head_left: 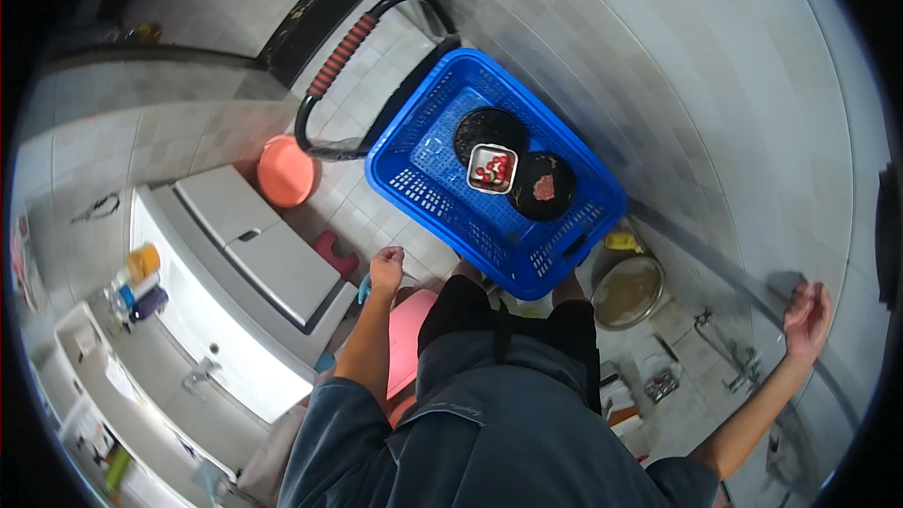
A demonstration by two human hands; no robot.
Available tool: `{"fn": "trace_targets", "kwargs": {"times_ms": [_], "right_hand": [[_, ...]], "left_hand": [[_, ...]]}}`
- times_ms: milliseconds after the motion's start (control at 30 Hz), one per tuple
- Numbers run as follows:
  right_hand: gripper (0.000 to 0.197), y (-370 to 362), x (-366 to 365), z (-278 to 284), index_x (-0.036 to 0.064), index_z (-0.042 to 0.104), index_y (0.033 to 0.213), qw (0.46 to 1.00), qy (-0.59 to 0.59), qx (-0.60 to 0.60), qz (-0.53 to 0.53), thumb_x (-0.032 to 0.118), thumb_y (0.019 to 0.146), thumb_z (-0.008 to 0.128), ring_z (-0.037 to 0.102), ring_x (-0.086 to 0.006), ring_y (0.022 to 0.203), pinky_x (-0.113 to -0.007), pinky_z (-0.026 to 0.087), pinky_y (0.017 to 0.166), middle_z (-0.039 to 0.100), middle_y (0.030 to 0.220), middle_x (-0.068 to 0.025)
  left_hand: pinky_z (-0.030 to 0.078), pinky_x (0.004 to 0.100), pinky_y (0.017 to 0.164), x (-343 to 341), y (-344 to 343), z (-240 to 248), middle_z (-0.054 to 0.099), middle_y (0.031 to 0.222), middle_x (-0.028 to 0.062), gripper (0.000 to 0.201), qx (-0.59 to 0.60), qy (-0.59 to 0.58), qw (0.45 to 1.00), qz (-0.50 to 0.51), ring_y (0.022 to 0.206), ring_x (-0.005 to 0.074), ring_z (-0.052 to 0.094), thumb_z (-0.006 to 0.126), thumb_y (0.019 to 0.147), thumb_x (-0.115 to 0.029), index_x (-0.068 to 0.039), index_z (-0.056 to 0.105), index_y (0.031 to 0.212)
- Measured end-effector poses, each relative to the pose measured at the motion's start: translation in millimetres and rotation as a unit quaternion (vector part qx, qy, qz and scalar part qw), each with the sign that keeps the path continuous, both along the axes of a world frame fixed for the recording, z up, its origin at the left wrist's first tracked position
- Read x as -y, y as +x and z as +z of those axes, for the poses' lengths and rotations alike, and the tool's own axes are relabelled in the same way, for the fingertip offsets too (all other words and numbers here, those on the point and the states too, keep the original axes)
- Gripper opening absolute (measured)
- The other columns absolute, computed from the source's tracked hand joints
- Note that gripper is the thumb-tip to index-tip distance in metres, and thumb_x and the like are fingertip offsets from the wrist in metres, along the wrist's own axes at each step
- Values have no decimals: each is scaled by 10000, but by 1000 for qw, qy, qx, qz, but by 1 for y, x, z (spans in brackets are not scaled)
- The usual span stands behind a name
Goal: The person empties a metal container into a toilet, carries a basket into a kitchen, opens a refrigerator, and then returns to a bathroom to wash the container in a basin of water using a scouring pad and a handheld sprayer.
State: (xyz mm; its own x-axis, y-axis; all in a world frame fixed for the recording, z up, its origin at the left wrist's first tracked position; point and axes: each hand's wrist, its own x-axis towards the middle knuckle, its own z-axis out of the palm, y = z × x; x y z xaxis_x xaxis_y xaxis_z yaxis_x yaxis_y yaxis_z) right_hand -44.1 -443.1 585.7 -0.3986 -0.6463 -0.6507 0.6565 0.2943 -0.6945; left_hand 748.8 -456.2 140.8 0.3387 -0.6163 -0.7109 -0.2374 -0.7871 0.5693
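Observation:
A blue perforated plastic basket (442, 216) stands in front of my legs. Inside it are a black round pan-like dish (489, 122) and another black round dish (546, 207) with a flat reddish piece, perhaps meat, on it. A small white square dish (477, 185) of red, cherry-like pieces overlaps both. My left hand (386, 269) hangs left of the basket, its fingers curled in, nothing visible in them. Out to the far right, my right hand (807, 320) is raised by the tiled wall, fingers loosely apart and holding nothing. Neither hand touches the basket.
A black curved handle with a red-striped grip (343, 58) rises behind the basket. To the left are an orange basin (287, 171), a grey-lidded washing machine (226, 212) and a lit white sink (202, 296). A metal basin of cloudy liquid (628, 292) and a wall tap (743, 372) are at right.

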Motion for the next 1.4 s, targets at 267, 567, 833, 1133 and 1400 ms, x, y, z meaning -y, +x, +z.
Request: {"fn": "trace_targets", "kwargs": {"times_ms": [267,567,833,1133,1400], "right_hand": [[149,20,5,4,112,592,1041,996,15,-82,-22,230,953,613,637,-142,720,-274,551,574,651,964,-102],[162,22,7,0,144,584,1069,996,13,-92,-7,269,967,603,623,-150,640,-276,514,512,680,968,-98],[177,35,14,1,104,585,1034,993,14,-95,72,268,968,597,612,-117,626,-243,505,500,637,855,-38],[177,31,6,-20,80,568,1051,992,-44,-105,50,245,988,572,559,-85,634,-217,475,522,632,880,-33],[185,31,-10,-38,78,577,1083,985,-37,-163,-36,246,1012,546,571,-58,663,-202,501,571,618,883,-12]], "left_hand": [[446,274,497,18,3,15,628,697,36,210,-3,77,993,-86,537,109,543,646,893,-149,11,695,1019],[423,261,480,8,45,-7,642,738,51,210,-14,62,993,-94,554,102,549,642,877,-121,9,703,1029],[496,288,477,1,24,31,629,792,57,177,-44,97,991,-84,638,126,576,624,893,-97,3,671,1031],[514,290,549,-37,48,77,627,809,48,198,36,89,995,-37,702,138,592,630,905,-147,-21,671,1052],[509,297,529,-30,82,95,614,775,51,201,64,73,995,-24,651,138,581,613,937,-179,-10,653,1039]]}}
